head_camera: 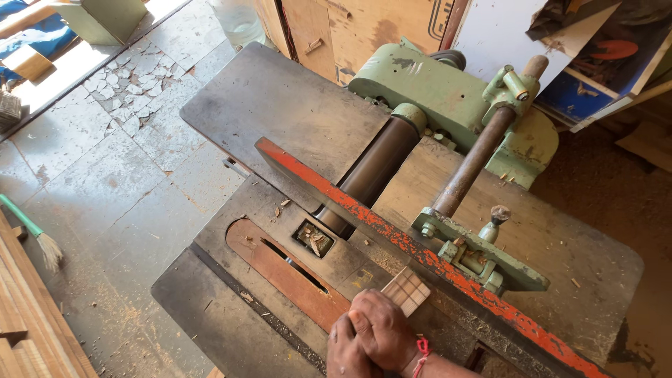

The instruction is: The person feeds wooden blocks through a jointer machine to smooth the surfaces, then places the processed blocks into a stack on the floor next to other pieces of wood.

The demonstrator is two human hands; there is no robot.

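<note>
A small pale wooden piece (408, 289) with scored lines lies on the dark metal machine table (231, 308), its far end against the worn red fence (392, 234). My right hand (383, 327), with a red thread at the wrist, presses down on the near end of the piece, fingers curled over it. My left hand (341, 348) sits tight against the right one at the bottom edge, partly under it. What the left hand grips is hidden. A narrow saw slot (297, 267) in a reddish-brown insert lies just left of the hands.
Beyond the fence are a dark cutter roller (378, 168), a rusty bar (469, 168) and the green machine body (434, 91). Sawdust covers the right-hand table. A cracked concrete floor (105, 175), a broom (38, 238) and stacked planks (28, 329) are at left.
</note>
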